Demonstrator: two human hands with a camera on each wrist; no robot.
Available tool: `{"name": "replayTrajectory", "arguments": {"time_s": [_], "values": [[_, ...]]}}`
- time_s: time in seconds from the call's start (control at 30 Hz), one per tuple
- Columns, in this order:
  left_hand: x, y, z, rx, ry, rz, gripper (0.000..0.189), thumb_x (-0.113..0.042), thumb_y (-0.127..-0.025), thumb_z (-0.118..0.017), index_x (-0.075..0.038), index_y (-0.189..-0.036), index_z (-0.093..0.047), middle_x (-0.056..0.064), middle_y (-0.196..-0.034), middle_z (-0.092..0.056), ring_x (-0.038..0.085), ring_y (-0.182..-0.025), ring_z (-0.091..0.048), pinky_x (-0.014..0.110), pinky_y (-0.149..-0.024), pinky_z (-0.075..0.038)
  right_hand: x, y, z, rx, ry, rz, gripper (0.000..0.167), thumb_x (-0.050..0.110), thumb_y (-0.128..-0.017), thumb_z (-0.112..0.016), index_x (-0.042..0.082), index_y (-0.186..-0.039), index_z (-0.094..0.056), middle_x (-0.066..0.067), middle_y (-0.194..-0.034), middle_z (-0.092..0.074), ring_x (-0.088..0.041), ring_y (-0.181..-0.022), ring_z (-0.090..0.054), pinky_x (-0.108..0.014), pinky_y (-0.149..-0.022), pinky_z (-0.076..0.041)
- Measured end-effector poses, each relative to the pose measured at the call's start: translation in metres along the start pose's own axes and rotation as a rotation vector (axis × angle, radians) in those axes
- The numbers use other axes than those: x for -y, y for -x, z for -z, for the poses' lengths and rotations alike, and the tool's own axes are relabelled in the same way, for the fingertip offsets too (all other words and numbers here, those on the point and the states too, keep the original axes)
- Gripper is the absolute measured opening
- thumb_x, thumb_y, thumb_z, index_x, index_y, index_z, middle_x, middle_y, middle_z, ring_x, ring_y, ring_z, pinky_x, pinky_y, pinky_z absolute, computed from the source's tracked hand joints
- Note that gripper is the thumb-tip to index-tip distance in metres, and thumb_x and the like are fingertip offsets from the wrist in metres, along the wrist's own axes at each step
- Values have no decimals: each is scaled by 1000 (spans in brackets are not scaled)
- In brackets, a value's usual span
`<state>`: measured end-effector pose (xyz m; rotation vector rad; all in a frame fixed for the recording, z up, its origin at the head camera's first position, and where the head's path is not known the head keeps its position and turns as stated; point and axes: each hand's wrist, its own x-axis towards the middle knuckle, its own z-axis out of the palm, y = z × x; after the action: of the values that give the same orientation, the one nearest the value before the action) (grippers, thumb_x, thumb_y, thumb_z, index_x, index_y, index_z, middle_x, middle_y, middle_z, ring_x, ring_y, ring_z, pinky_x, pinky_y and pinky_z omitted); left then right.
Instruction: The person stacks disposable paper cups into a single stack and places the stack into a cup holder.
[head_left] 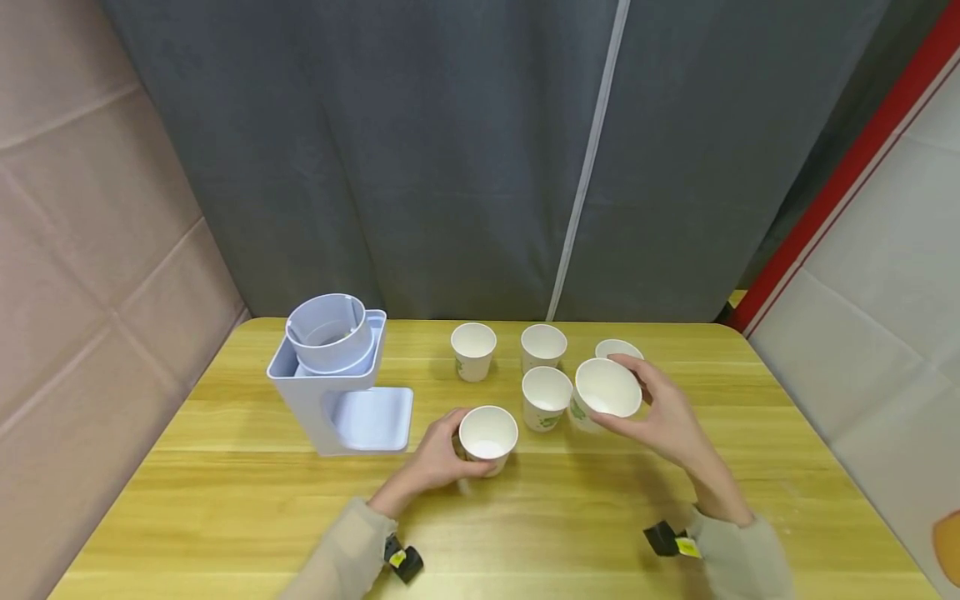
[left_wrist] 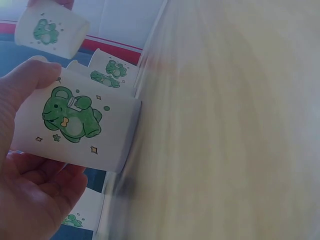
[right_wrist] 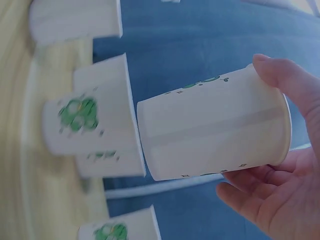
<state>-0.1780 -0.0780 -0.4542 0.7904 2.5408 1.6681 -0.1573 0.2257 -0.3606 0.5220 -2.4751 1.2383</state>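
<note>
My left hand (head_left: 435,460) grips a white paper cup (head_left: 487,432) near the middle of the table. In the left wrist view this cup (left_wrist: 75,117) shows a green cartoon bear, with the thumb near its rim and its base right at the tabletop. My right hand (head_left: 663,417) holds another white paper cup (head_left: 607,387) by its rim, raised off the table. Seen from the right wrist, that cup's base is at about rim height of the standing cups, its side (right_wrist: 215,125) turned toward the camera. Just left of it stands an upright paper cup (head_left: 546,398).
Along the back stand more paper cups: one at the left (head_left: 473,354), one in the middle (head_left: 543,343), one partly hidden behind my right hand's cup (head_left: 618,347). A pale blue plastic stand (head_left: 318,408) with a round container (head_left: 330,333) is at the left. A dark curtain (head_left: 450,167) hangs behind.
</note>
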Motion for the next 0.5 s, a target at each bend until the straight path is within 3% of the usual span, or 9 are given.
{"name": "replayTrajectory", "arguments": {"time_s": [0.27,0.5], "values": [[1,1,0,-10,-8,0,67,-14,-60,-86,2,-118,-56,11,-110,-62,26,-102,-58,39,-91,-46,21,-16,-16,32,-47,68,73,5,-62,-87,-2,-125,-52,-13,-117,-56,-17,-98,-52,-12,-79,-44],[2,0,0,-11,-10,-16,67,-14,-61,-86,3,-118,-56,11,-110,-62,26,-101,-59,37,-89,-48,32,-30,-33,56,-97,151,72,2,-60,-87,-3,-123,-53,-12,-114,-58,-16,-98,-54,-14,-83,-45]]}}
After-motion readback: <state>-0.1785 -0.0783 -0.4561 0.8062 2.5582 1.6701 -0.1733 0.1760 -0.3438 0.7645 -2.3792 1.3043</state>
